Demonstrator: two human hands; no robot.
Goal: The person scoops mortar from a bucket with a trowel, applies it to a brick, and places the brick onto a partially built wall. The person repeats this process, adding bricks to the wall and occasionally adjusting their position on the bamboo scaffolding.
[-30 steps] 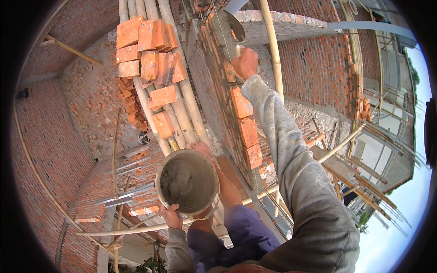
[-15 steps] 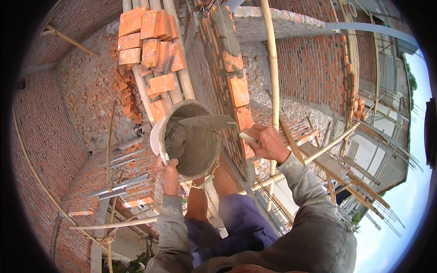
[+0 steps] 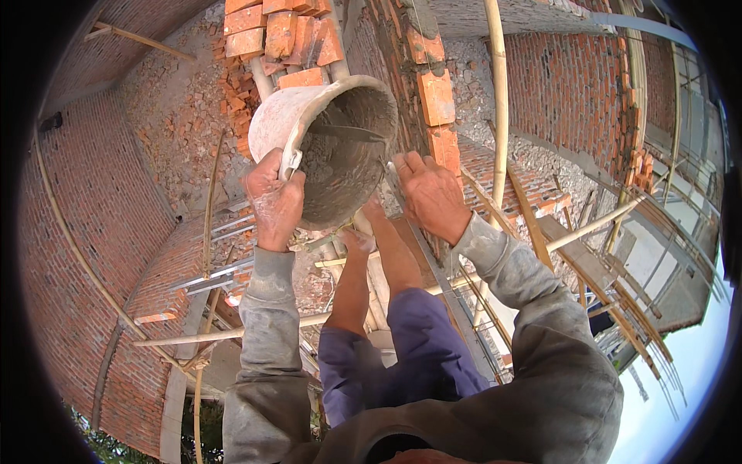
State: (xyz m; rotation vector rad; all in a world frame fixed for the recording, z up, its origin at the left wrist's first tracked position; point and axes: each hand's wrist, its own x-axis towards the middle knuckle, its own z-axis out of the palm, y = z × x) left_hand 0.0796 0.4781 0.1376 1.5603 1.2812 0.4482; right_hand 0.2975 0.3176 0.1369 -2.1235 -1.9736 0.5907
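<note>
My left hand [image 3: 277,203] grips the near left rim of a mortar-crusted bucket [image 3: 270,127], which is tilted with its mouth toward the right. Grey wet mortar [image 3: 328,174] coats its inner wall and bottom. Closed around a trowel's handle, my right hand [image 3: 433,193] is just right of the bucket mouth; the fingers hide most of that handle. The trowel's blade [image 3: 348,133] reaches inside the bucket. Right beside it runs a narrow brick wall with orange bricks [image 3: 437,98] along its top.
Stacked loose bricks [image 3: 282,35] rest on bamboo poles beyond the bucket. An upright bamboo pole [image 3: 498,93] stands right of the wall, and a horizontal pole [image 3: 595,224] crosses behind my right arm. My bare legs [image 3: 398,259] are below. Rubble [image 3: 166,116] covers the ground far below left.
The bucket has moved farther away and tipped more, its mouth turning to the right. Both hands have moved farther away with it, and the trowel blade now sits deeper inside.
</note>
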